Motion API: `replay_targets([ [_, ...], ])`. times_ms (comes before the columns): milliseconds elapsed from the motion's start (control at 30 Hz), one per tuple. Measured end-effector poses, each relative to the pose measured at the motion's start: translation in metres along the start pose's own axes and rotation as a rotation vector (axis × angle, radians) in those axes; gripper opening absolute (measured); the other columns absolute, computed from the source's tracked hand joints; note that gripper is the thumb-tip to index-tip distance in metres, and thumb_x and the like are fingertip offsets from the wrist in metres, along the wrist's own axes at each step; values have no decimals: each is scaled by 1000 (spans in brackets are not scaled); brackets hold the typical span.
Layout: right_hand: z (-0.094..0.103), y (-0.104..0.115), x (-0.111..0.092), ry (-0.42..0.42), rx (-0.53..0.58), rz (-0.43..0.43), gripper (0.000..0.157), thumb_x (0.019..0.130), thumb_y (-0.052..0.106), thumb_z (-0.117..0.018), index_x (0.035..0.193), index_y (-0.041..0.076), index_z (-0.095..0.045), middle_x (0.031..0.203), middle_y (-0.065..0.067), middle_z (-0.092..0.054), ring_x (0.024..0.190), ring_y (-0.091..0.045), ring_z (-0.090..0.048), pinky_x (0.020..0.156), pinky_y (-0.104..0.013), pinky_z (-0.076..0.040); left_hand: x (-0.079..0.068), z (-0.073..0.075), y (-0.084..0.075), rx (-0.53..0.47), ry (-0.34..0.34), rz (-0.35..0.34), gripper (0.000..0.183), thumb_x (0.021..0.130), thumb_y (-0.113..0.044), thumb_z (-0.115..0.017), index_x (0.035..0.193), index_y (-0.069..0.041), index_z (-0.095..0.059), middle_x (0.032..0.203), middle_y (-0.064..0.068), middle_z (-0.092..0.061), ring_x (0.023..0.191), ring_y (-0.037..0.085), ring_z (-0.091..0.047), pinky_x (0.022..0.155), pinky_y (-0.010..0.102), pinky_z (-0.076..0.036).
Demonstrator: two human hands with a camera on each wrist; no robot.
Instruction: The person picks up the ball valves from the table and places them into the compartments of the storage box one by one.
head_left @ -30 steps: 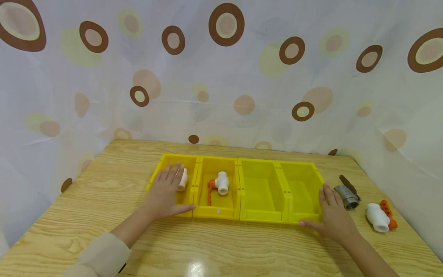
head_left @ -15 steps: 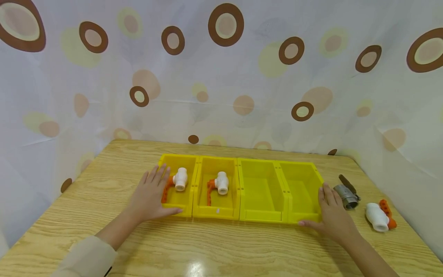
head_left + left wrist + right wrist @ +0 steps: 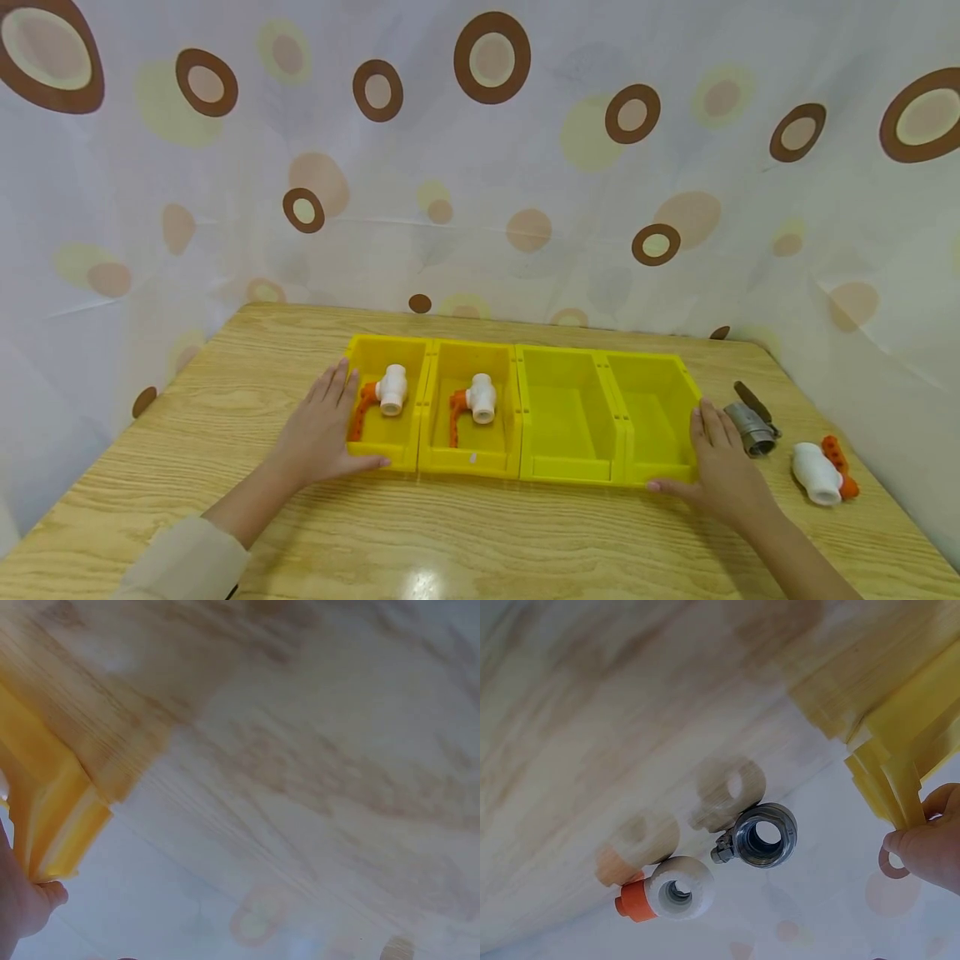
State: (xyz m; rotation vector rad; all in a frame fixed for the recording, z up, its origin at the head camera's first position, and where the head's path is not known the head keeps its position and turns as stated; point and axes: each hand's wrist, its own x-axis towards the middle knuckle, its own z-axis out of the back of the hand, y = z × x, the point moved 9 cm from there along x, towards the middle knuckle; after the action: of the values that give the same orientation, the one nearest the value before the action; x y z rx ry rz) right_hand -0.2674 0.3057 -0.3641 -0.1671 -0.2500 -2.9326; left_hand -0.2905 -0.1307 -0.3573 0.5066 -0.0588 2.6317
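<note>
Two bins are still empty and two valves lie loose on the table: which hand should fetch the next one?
Probably the right hand: it rests at the right end of the yellow bins, beside the metal valve and white valve. The left hand is at the far end.

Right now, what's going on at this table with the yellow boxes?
A person rests a flat left hand and right hand against the two ends of a row of four yellow bins. The two left bins each hold a white valve with an orange handle; the two right ones show nothing inside. A metal valve and another white valve lie on the table beside the right hand.
</note>
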Motion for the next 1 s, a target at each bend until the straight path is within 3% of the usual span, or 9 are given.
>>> replay_targets([
  [400,0,0,1,2,29,5,121,70,61,-67,139,-20,-11,148,-37,-2,137,-53,-1,100,-69,-24,-3,-3,4,-88,40,80,117,67,-72,-62,138,14,-27,146,36,-20,135,47,-26,107,50,-34],
  [633,0,-1,2,-4,36,12,121,70,60,-67,139,-21,-10,148,-38,-2,136,-53,0,101,-68,-22,-4,-5,3,-123,41,107,118,65,-69,-65,139,14,-26,146,36,-19,133,48,-28,95,51,-45],
  [1000,0,-2,3,-23,33,31,120,70,60,-68,138,-21,-11,147,-39,-3,136,-53,-2,101,-68,-22,-4,-4,2,-82,21,64,118,67,-74,-59,137,16,-29,144,37,-24,133,49,-27,106,52,-35],
])
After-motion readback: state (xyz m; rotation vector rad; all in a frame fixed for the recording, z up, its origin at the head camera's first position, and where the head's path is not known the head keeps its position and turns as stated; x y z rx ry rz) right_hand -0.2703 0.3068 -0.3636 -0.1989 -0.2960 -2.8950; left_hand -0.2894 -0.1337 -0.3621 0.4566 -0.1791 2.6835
